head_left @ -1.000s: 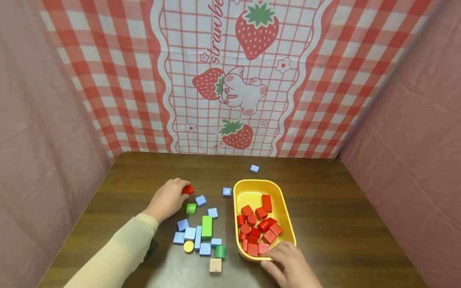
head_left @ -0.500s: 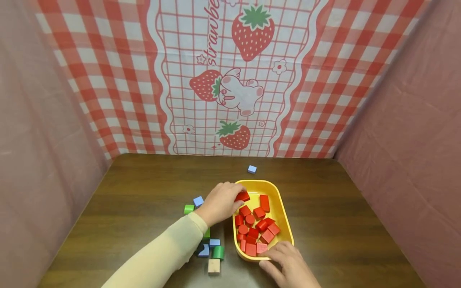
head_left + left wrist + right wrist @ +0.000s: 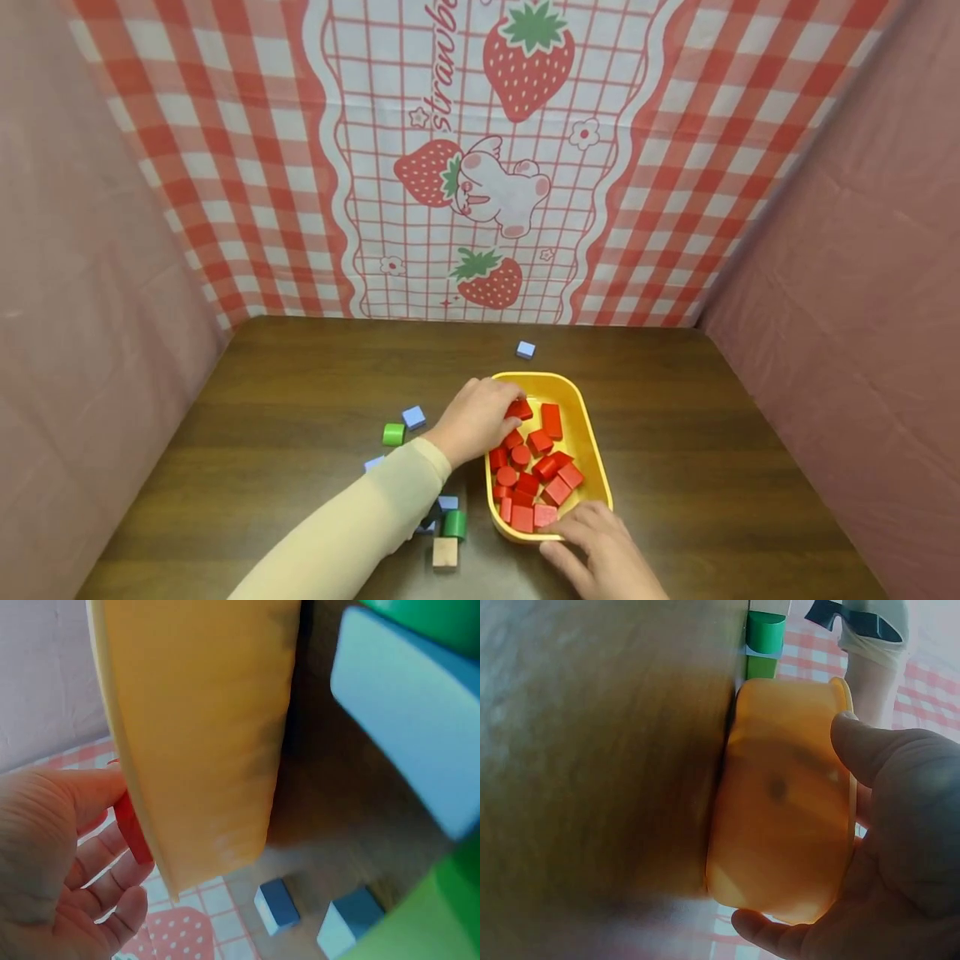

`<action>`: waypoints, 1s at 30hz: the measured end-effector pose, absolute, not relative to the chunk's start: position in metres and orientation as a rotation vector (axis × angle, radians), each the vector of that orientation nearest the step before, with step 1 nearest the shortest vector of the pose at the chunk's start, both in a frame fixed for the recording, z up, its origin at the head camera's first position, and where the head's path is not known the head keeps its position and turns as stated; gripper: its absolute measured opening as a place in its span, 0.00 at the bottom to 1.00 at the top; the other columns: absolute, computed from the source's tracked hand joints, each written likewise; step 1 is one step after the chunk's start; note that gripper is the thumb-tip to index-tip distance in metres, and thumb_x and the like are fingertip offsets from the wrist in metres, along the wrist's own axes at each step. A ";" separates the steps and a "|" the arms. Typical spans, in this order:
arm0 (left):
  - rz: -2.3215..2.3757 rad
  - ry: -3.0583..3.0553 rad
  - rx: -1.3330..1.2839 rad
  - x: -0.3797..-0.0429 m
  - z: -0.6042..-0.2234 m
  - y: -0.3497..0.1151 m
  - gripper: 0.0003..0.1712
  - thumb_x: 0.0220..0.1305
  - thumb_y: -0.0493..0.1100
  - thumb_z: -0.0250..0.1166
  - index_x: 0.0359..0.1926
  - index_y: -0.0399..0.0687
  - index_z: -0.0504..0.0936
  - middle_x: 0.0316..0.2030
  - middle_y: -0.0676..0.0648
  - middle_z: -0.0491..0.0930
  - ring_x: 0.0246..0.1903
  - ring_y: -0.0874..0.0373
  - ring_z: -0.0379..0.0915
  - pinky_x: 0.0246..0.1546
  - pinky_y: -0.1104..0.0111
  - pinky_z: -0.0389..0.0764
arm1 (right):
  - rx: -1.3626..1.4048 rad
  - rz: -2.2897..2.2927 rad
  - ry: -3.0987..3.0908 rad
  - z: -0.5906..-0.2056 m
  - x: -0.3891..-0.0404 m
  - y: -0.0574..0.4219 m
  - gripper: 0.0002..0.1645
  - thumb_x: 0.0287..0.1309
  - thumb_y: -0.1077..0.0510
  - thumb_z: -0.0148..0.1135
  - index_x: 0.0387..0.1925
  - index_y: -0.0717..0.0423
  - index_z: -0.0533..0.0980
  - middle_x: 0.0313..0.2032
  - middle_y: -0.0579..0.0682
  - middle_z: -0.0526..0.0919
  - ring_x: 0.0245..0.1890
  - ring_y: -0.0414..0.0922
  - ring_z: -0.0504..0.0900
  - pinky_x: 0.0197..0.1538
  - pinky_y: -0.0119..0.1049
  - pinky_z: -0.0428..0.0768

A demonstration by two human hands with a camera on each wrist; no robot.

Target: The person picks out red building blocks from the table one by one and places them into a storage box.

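A yellow plastic bin (image 3: 597,462) on the table holds several red blocks (image 3: 557,492), among them cylinders and cubes. My left hand (image 3: 476,417) reaches over its far left rim and pinches a red block (image 3: 520,409) just inside. In the left wrist view that block (image 3: 133,829) shows between thumb and fingers, partly hidden by the bin wall (image 3: 202,735). At the near right corner my right hand (image 3: 600,546) grips the bin's rim, thumb outside and fingertips inside. The right wrist view has the thumb (image 3: 862,746) on the rim.
Left of the bin lie blue blocks (image 3: 413,417), a light green block (image 3: 393,434), a dark green block (image 3: 454,525) and a plain wooden block (image 3: 445,553). My left sleeve (image 3: 352,517) hides others. One blue block (image 3: 526,350) lies behind the bin. A checked cloth (image 3: 262,208) hangs behind.
My left hand has carried the red block rightward from the left of the table to the bin, then slightly farther in over the rim. The right hand has stayed at the rim.
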State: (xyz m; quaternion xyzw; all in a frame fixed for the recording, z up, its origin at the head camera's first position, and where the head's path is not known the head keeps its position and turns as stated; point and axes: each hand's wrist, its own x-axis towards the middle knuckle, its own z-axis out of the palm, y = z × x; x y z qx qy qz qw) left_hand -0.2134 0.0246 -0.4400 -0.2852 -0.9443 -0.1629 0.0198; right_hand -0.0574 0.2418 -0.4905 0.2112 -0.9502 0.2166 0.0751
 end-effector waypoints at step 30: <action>-0.727 -2.828 -0.286 -0.178 -0.446 -0.222 0.20 0.71 0.43 0.71 0.58 0.37 0.84 0.55 0.34 0.86 0.56 0.34 0.78 0.59 0.39 0.76 | 0.597 0.798 -3.052 -0.474 -0.053 0.256 0.16 0.67 0.34 0.69 0.52 0.31 0.86 0.46 0.25 0.82 0.49 0.32 0.77 0.53 0.36 0.83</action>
